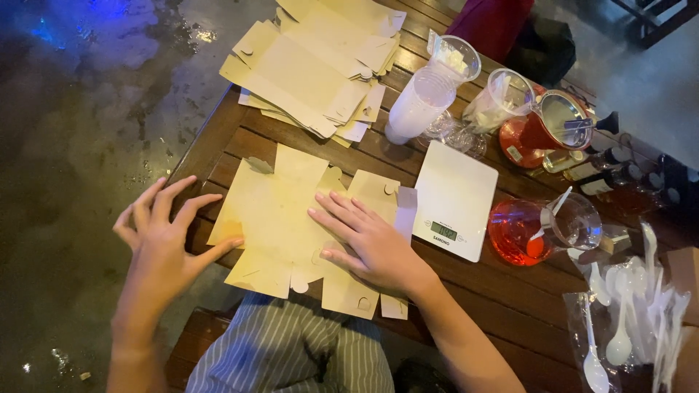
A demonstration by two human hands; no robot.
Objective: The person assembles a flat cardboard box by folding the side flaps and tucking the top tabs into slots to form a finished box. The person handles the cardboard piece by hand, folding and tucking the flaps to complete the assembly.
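A flat, unfolded brown cardboard box blank [280, 218] lies on the slatted wooden table [502, 295] right in front of me. My right hand [368, 240] rests flat on its right half, fingers spread and pressing down. My left hand [164, 236] is open with fingers apart, hovering at the blank's left edge, the thumb touching or nearly touching the lower left flap. Neither hand grips anything.
A stack of more flat box blanks [317, 62] sits at the table's far side. A white kitchen scale [455, 200], stacked clear plastic cups [422, 102], a red jug [542, 127], a container of red liquid [531, 229], dark bottles [619, 175] and bagged white plastic spoons [626, 313] crowd the right.
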